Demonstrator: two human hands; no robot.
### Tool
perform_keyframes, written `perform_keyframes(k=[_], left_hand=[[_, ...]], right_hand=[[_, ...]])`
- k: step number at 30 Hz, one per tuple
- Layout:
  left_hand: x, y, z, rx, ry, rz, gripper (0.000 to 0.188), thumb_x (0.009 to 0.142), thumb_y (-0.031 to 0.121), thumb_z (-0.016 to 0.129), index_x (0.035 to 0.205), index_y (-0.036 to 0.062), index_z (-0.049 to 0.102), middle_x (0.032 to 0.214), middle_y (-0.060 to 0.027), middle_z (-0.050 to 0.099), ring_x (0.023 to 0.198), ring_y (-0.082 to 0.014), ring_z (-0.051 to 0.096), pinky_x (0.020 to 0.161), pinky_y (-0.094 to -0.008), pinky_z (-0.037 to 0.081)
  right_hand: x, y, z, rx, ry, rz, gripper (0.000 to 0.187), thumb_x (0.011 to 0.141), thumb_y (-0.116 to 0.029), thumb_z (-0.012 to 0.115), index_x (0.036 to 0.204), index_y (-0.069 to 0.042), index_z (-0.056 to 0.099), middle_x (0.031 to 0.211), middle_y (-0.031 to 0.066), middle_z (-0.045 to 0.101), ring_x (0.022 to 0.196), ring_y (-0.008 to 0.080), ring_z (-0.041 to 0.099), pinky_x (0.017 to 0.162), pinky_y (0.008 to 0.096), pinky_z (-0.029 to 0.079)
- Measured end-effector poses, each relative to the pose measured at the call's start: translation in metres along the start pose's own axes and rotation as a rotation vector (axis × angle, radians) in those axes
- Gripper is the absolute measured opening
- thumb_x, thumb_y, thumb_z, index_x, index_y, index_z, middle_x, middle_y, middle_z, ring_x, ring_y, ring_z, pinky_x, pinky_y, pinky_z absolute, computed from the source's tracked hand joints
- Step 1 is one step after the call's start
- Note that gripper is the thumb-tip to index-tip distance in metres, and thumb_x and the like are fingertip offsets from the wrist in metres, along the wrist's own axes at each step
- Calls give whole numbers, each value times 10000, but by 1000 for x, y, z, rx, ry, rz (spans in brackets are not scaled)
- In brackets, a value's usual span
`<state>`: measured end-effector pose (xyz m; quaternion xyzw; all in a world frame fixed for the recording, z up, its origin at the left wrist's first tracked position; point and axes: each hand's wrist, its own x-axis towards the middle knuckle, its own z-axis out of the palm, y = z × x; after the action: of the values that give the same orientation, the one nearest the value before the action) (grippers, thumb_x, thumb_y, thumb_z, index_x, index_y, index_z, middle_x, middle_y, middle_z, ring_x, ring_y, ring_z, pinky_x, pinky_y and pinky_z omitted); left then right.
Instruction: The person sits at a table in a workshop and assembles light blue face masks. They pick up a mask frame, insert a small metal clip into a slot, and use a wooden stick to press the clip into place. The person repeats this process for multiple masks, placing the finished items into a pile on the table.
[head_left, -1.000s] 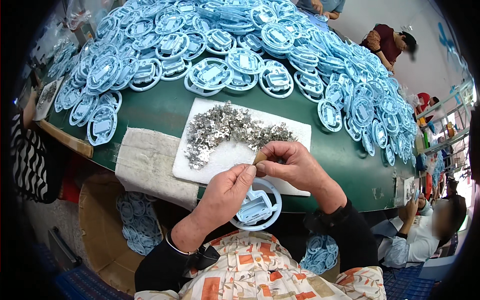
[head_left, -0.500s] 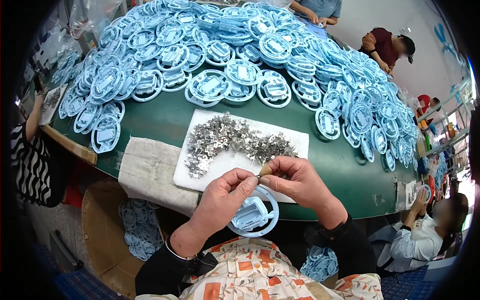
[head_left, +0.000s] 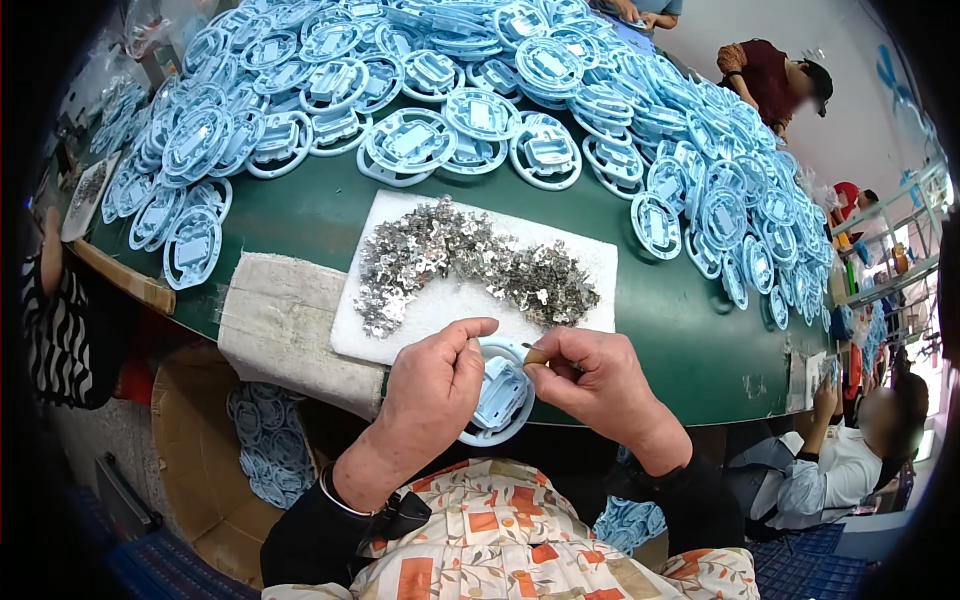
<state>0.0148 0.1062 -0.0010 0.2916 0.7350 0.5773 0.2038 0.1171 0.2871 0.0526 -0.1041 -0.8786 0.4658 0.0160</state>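
Right hand (head_left: pixel 600 380), pinching something small (head_left: pixel 528 346), has parted from left hand (head_left: pixel 432 382), gripping the blue ring (head_left: pixel 503 392): likely light, stiff, best held by its rim (head_left: pixel 502 437).

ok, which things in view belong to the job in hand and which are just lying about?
Seem to belong:
round blue part, in the left hand
small metal pieces, heaped
white foam board under them
piled blue parts on the green table

Probably just lying about:
pale grey cloth at the table edge
plastic bags, far left
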Motion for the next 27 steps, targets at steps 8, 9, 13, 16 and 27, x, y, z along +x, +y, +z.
perform_keyframes(k=[8, 9, 13, 16, 27], left_hand=[[0, 6, -3, -46, -21, -91, 317, 1060, 91, 467, 1271, -50, 657, 800, -22, 669, 690, -46, 542, 614, -246, 462], [0, 6, -2, -56, -22, -99, 320, 1061, 89, 463, 1275, -52, 655, 808, -24, 669, 698, -45, 544, 618, -243, 461], [-2, 3, -1, -81, 21, -84, 321, 1045, 86, 471, 1264, -55, 659, 769, -69, 655, 667, -89, 565, 607, -280, 469], [-1, 2, 2, -87, 59, -66, 311, 1013, 82, 491, 1226, -51, 674, 660, -152, 623, 577, -175, 598, 569, -356, 482], [-1, -1, 2, -8, 52, 7, 318, 1041, 70, 471, 1261, -60, 660, 706, -34, 631, 631, -65, 534, 569, -275, 447]], right_hand=[[1, -4, 16, -212, 101, -69, 111, 830, -80, 750, 861, -47, 648, 689, 103, 643, 577, 251, 648, 534, 364, 503], [1, -4, 19, -224, 118, -86, 120, 831, -79, 749, 860, -43, 637, 695, 106, 648, 579, 253, 653, 538, 364, 509], [0, -5, 25, -231, 161, -100, 144, 834, -70, 743, 856, -33, 606, 713, 122, 662, 579, 260, 664, 546, 361, 524], [0, -6, 27, -202, 162, -64, 150, 833, -60, 742, 844, -32, 595, 718, 132, 665, 581, 263, 670, 547, 359, 529], [-4, -16, 24, -447, 86, -140, 135, 899, -83, 703, 976, -50, 597, 752, 134, 689, 648, 323, 693, 580, 405, 548]])
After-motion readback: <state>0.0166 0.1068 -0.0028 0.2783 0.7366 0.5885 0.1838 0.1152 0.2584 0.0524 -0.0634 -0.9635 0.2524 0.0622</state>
